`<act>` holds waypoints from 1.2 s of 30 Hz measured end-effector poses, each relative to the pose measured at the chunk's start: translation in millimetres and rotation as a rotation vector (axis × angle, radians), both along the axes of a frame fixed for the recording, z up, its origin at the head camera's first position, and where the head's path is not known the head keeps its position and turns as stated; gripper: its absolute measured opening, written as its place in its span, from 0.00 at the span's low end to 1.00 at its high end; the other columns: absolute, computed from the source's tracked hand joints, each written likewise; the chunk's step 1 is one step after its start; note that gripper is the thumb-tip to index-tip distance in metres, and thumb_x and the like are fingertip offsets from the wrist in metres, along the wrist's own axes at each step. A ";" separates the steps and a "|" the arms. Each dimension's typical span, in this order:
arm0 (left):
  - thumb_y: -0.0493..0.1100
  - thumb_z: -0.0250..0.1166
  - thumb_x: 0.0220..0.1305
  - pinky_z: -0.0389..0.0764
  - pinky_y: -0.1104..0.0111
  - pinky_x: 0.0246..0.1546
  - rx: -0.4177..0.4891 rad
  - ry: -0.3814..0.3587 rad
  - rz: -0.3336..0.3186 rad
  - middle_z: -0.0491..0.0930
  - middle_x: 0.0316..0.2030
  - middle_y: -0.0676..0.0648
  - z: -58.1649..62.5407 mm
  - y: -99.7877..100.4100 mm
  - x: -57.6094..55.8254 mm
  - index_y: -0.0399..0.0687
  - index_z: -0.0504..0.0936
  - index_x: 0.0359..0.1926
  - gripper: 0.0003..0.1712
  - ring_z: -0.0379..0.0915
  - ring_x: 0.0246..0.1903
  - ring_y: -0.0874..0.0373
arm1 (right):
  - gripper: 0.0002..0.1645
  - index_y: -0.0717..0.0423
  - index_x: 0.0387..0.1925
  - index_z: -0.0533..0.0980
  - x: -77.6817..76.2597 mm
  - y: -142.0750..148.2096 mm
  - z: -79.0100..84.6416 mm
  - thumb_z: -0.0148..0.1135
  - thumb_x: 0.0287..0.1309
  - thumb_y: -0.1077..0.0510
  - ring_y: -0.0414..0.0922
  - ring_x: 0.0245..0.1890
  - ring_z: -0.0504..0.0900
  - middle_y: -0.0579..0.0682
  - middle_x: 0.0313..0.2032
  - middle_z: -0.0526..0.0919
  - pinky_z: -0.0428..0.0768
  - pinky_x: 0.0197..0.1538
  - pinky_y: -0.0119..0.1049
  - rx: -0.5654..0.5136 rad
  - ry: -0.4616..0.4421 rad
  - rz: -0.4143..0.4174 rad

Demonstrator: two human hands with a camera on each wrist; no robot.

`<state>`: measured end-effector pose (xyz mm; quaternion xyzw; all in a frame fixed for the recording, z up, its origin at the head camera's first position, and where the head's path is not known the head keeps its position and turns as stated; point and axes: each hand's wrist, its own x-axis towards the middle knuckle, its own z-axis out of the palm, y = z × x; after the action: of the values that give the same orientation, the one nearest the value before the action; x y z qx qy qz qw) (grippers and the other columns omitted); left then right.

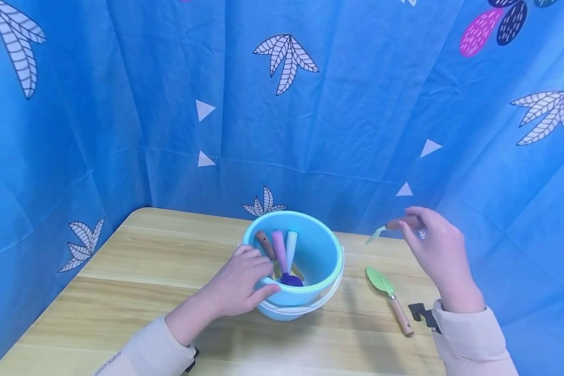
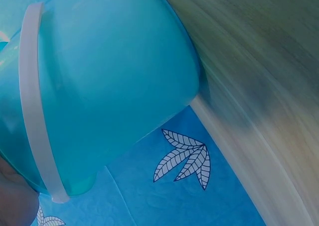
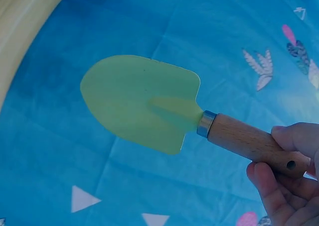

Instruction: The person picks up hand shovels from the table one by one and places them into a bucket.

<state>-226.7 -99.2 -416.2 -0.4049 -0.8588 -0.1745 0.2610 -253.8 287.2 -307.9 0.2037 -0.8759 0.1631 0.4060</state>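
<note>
My left hand (image 1: 244,279) grips the near-left rim of a light blue bucket (image 1: 320,256), fingers over the edge and thumb on the outside. In the left wrist view, the bucket's wall (image 2: 119,76) and white handle (image 2: 32,96) fill much of the picture. Inside the bucket are a brown handle (image 1: 265,244), a purple-handled tool (image 1: 280,250) and a light blue handle (image 1: 291,248); their lower ends are partly hidden. To the right of the bucket, my right hand (image 1: 437,248) holds a small green trowel (image 3: 144,104) above the table, pinching the end of its wooden handle (image 3: 244,139).
A second green trowel (image 1: 380,282) with a wooden handle lies on the wooden table (image 1: 136,261), right of the bucket. Blue patterned cloth (image 1: 178,104) hangs behind and at both sides of the table.
</note>
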 end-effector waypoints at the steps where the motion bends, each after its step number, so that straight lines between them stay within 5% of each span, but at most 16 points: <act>1: 0.64 0.52 0.73 0.67 0.62 0.49 0.001 0.001 0.000 0.65 0.25 0.63 -0.1 0.1 0.0 0.58 0.70 0.29 0.21 0.64 0.34 0.63 | 0.19 0.65 0.51 0.79 1.2 -1.6 1.6 0.71 0.56 0.67 0.56 0.35 0.84 0.58 0.35 0.87 0.76 0.37 0.53 0.002 0.010 0.005; 13: 0.64 0.53 0.73 0.67 0.61 0.50 -0.002 -0.005 0.010 0.66 0.25 0.63 0.1 0.6 1.0 0.58 0.70 0.29 0.20 0.65 0.35 0.63 | 0.21 0.65 0.50 0.79 12.6 -18.8 18.8 0.73 0.53 0.68 0.56 0.37 0.84 0.59 0.37 0.87 0.76 0.39 0.48 0.018 0.122 0.063; 21: 0.64 0.53 0.73 0.67 0.61 0.49 0.002 0.002 0.004 0.65 0.25 0.63 -0.8 0.4 0.5 0.58 0.70 0.28 0.20 0.65 0.35 0.63 | 0.22 0.64 0.50 0.81 21.6 -28.7 26.8 0.71 0.51 0.71 0.54 0.38 0.85 0.54 0.34 0.89 0.68 0.33 0.34 0.006 0.180 0.115; 25: 0.64 0.53 0.73 0.67 0.61 0.49 0.000 0.000 0.005 0.65 0.25 0.63 -0.2 0.7 0.8 0.58 0.69 0.28 0.20 0.65 0.35 0.63 | 0.24 0.63 0.51 0.81 28.4 -33.0 30.5 0.74 0.49 0.70 0.54 0.40 0.85 0.54 0.36 0.89 0.72 0.39 0.37 -0.001 0.165 0.134; 36: 0.63 0.53 0.73 0.67 0.61 0.49 0.009 0.008 -0.004 0.65 0.25 0.63 0.6 0.7 1.3 0.58 0.69 0.29 0.20 0.64 0.34 0.63 | 0.25 0.60 0.49 0.82 37.6 -48.4 32.6 0.76 0.45 0.69 0.51 0.39 0.86 0.52 0.35 0.88 0.69 0.50 0.21 -0.019 0.155 0.209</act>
<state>-225.4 -98.5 -415.7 -0.4059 -0.8562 -0.1774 0.2660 -216.2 238.8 -275.2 0.3019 -0.8143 0.1966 0.4551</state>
